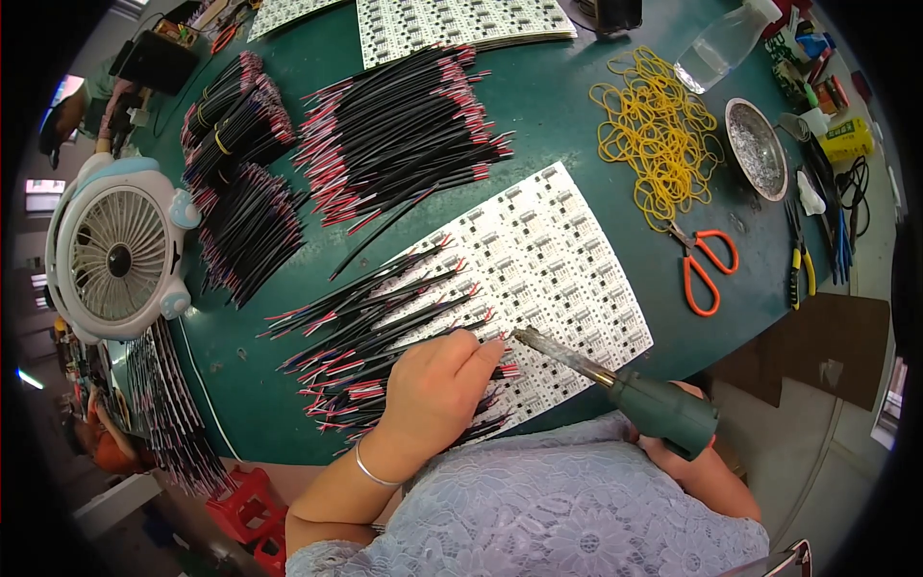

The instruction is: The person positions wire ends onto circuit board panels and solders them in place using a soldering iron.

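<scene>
A white sheet of circuit boards (567, 240) lies on the green table in front of me, with rows of short black cables (385, 327) attached or resting along its left part. My left hand (433, 385) is closed over the sheet, pinching a cable whose red-and-white wire end shows by the fingertips; most of that cable is hidden under the hand. My right hand (681, 460), partly covered by the tool, grips a soldering iron (663, 409) with a dark green body. The iron's metal tip points left and sits close to my left fingertips, at the boards.
A pile of black cables (394, 125) and tied bundles (231, 135) lie beyond. At left stands a fan (117, 260). To the right are yellow rubber bands (654, 135), a metal bowl (757, 149), orange-handled scissors (707, 272), pliers (802, 264) and a clear bottle (721, 48).
</scene>
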Motion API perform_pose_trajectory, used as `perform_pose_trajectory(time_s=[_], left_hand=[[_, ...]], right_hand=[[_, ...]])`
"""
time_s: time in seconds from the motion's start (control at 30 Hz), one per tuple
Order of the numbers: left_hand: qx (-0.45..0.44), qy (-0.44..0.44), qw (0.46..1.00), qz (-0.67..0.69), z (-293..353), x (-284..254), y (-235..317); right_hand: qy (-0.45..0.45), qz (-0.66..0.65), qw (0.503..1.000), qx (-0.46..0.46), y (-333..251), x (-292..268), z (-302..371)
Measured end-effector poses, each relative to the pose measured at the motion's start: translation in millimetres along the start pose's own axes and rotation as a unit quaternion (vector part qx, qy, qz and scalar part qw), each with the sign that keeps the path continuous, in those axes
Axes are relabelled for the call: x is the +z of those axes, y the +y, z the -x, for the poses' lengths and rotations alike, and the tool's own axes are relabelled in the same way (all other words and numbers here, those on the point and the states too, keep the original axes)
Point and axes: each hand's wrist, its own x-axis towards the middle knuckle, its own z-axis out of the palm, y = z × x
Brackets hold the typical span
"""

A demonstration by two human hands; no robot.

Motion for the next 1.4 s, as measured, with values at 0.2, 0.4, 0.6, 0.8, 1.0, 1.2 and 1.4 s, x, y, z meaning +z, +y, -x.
perform_pose_trajectory(time_s=[0.2, 0.4, 0.6, 0.8, 1.0, 1.2, 1.4], left_hand=[[-0.002, 0.004, 1.0, -0.011, 0, 0, 2], [-0.013, -0.002, 1.0, -0.016, -1, -1, 4], [-0.017, -0.004, 1.0, -0.026, -2, -2, 5], [0.012, 0.027, 1.0, 0.0, -3, 0, -4], [0.028, 0.053, 0.998, -0.004, -4, 3, -5], [0.035, 0.05, 0.998, -0.004, -2, 4, -4], [0.039, 0.047, 0.998, -0.008, -3, 4, -5]], right_hand=[[-0.034, -0.042, 0.997, 0.057, 2, -4, 9], [0.016, -0.005, 1.0, -0.021, -3, 0, -2], [-0.004, -0.051, 0.998, 0.041, -2, -1, 8], [0.035, -0.153, 0.982, 0.103, 2, 5, 13], [-0.01, -0.114, 0.991, 0.076, 1, 1, 8], [-0.013, -0.027, 0.999, 0.027, 2, -1, 15], [-0.056, -0.147, 0.965, 0.208, 3, -3, 29]])
